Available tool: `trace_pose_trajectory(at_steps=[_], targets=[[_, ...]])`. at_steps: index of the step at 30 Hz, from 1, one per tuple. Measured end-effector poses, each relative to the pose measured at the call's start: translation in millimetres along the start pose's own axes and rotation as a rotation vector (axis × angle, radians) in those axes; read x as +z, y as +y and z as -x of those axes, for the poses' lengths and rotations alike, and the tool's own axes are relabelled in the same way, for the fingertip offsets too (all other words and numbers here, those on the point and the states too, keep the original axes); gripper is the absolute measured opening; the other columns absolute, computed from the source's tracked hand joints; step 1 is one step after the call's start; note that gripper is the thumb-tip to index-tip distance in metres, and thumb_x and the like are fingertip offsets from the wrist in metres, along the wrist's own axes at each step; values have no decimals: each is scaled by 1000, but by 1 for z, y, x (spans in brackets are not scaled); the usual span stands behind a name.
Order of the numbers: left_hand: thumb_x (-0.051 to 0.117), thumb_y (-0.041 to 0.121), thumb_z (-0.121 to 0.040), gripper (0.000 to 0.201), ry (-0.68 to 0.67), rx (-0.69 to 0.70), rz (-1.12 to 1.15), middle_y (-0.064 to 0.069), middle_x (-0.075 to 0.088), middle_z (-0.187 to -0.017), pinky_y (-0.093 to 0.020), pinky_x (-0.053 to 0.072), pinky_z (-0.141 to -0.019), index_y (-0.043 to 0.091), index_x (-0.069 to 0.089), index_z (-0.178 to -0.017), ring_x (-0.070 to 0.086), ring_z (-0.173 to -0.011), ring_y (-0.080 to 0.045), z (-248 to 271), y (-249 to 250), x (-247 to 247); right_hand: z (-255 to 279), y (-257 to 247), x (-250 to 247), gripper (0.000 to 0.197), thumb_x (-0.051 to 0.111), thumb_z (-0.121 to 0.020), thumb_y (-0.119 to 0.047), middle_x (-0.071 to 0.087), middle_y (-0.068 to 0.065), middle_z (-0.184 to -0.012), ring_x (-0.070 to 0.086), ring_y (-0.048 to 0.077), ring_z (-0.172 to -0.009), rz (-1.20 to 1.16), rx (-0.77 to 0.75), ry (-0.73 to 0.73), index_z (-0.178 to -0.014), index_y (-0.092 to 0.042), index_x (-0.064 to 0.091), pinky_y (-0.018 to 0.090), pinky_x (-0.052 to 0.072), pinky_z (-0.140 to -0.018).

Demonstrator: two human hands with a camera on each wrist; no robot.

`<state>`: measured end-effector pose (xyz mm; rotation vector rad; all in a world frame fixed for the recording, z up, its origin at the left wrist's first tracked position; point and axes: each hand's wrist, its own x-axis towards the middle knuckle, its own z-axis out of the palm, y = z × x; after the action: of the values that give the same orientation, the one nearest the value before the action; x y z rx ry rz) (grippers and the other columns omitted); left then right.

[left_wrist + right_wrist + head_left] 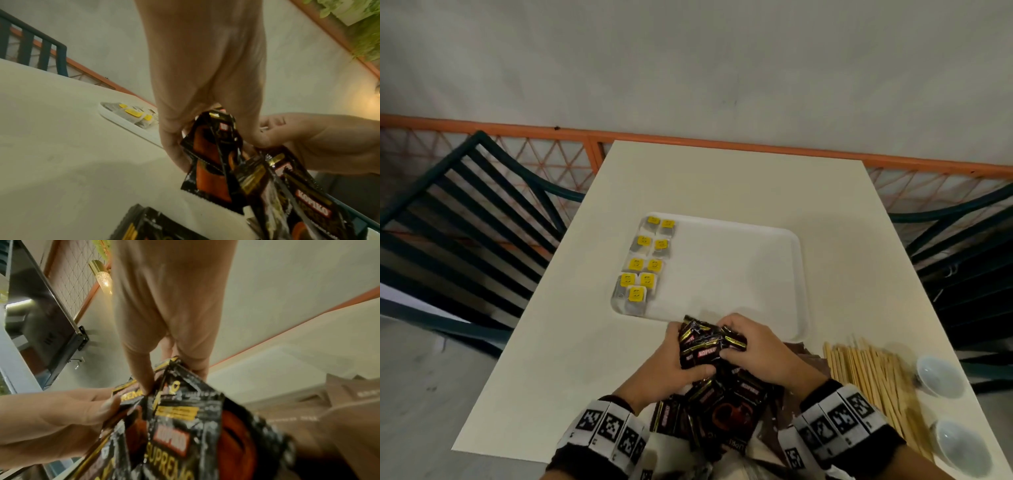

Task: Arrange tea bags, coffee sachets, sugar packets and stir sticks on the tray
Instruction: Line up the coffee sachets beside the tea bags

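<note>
Gripping one bunch of black Kopiko coffee sachets [705,346] from both sides, low centre of the head frame, just below the near rim of the white tray [736,274]. Left hand [671,363]: fingers and thumb curled round the bunch's left edge. Right hand [753,349]: fingers curled over its top and right edge. More sachets [726,404] lie loose on the cream table [544,342] beneath the wrists. Tea bags [645,260] with yellow tags sit in two columns along the tray's left side; one overlaps at the near end. Wooden stir sticks [873,373] lie heaped at lower right, beside two small white bowls [938,377]. Brown packets [339,394] lie near the sticks; print unreadable.
</note>
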<state>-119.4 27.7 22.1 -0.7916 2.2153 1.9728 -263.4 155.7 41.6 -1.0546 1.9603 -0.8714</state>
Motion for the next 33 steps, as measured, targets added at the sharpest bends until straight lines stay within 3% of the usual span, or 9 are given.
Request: trace_pose_trajectory(at_steps=[3, 9, 12, 15, 18, 21, 25, 28, 33], targets=[[75, 26, -75, 70, 65, 67, 29, 1, 51, -119, -27, 52, -88, 29, 21, -120, 59, -108, -9, -2, -1, 2, -1, -9, 0, 39, 57, -86, -10, 60, -9, -113, 58, 1, -100, -54, -44, -25, -119, -29, 49, 6, 43, -80], [72, 49, -65, 63, 95, 97, 69, -6, 58, -116, -46, 51, -91, 30, 40, -116, 60, -109, -17, -1, 5, 2, -5, -26, 3, 52, 44, -88, 3, 49, 2, -127, 54, 12, -110, -193, -70, -68, -132, -24, 36, 16, 48, -85], [70, 49, -68, 58, 136, 139, 62, -8, 59, -115, -42, 49, -94, 29, 46, -117, 58, -109, -19, 2, 12, -1, -4, -30, 0, 57, 47, -87, 5, 51, 1, -117, 60, 24, -100, -325, -82, -37, -129, -31, 34, 35, 54, -83], [70, 25, -80, 41, 172, 160, 144, -4, 62, -112, -26, 51, -86, 30, 47, -114, 62, -105, -10, 5, 23, -4, -4, -25, -4, 61, 64, -82, -10, 53, 7, -119, 60, 25, -108, -525, -67, 62, -125, -40, 34, 47, 52, -91], [61, 3, -85, 39, 197, 168, 264, 3, 65, -106, -21, 52, -79, 29, 47, -110, 65, -93, 0, 6, 33, -9, -1, -20, -5, 64, 71, -79, -24, 54, 2, -122, 60, 16, -111, -513, -28, 29, -128, -38, 32, 41, 51, -95], [62, 3, -84, 39, 195, 178, 274, 2, 66, -105, -19, 52, -77, 28, 49, -111, 65, -93, -1, 7, 40, -8, 2, -23, -3, 58, 64, -85, -23, 57, 1, -123, 61, 13, -109, -444, -53, -74, -133, -25, 33, 36, 51, -96], [68, 6, -78, 38, 225, 183, 348, -5, 70, -104, -29, 55, -80, 26, 56, -108, 67, -96, -15, 8, 44, -7, 3, -29, -5, 55, 58, -89, -23, 53, -2, -129, 57, 5, -114, -430, -73, -122, -136, -23, 28, 28, 48, -97], [71, 5, -74, 39, 233, 181, 394, -3, 72, -98, -31, 56, -80, 22, 59, -107, 68, -95, -19, 8, 44, -6, 3, -31, -6, 53, 59, -88, -12, 55, -2, -120, 62, 7, -105, -548, -62, -140, -128, -27, 28, 31, 51, -93], [75, 9, -69, 45, 197, 145, 489, -6, 71, -103, -33, 54, -85, 26, 59, -108, 66, -100, -22, 6, 45, -1, 4, -29, -8, 75, 52, -63, 4, 48, 7, -117, 58, 21, -104, -742, -14, -189, -122, -35, 27, 38, 52, -85]])
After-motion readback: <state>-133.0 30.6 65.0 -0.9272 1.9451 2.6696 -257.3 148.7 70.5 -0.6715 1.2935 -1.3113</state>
